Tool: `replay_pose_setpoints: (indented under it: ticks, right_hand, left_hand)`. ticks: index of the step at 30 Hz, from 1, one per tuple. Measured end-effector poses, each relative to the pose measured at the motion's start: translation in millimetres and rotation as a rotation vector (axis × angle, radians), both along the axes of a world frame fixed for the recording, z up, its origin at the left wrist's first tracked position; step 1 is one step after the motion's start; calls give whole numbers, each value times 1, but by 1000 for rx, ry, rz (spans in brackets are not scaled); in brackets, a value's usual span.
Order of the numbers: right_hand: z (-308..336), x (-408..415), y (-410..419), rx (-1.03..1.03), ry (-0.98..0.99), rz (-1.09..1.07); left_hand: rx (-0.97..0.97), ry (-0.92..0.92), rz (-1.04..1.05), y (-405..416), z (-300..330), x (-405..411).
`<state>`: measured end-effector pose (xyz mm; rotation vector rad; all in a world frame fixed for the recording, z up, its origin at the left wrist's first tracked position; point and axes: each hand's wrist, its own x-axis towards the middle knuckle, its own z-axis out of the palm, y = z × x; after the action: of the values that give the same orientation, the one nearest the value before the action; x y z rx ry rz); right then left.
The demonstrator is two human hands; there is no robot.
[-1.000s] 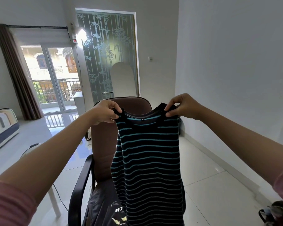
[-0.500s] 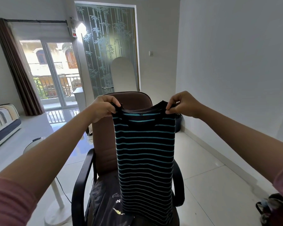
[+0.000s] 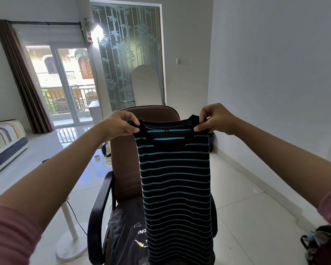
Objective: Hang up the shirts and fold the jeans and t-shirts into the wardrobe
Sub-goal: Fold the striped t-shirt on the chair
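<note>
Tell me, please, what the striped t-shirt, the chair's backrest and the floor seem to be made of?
Striped t-shirt: soft knit fabric, probably cotton jersey; it hangs limp from both hands, matte. Chair's backrest: brown leather or imitation leather; smooth padded panels with a dull sheen. Floor: glossy white tile, likely ceramic; grout lines show and it mirrors the window light.

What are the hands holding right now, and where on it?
Both hands, left and right, pinch the striped t-shirt at its shoulders, either side of the neckline.

white walls (image 3: 271,64), tiled floor (image 3: 252,217), brown chair (image 3: 126,169)
</note>
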<state>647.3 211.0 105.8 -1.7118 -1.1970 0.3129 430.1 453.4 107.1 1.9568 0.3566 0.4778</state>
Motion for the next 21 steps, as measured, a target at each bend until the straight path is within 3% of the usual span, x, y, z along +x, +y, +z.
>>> replay_pose_setpoints:
  ticks: [6, 21]
  right_hand:
    - [2, -4, -1, 61, 133, 76]
    - [9, -11, 1, -67, 60, 139]
  left_hand:
    - [-172, -69, -20, -4, -1, -2]
    - [12, -28, 87, -12, 3, -9]
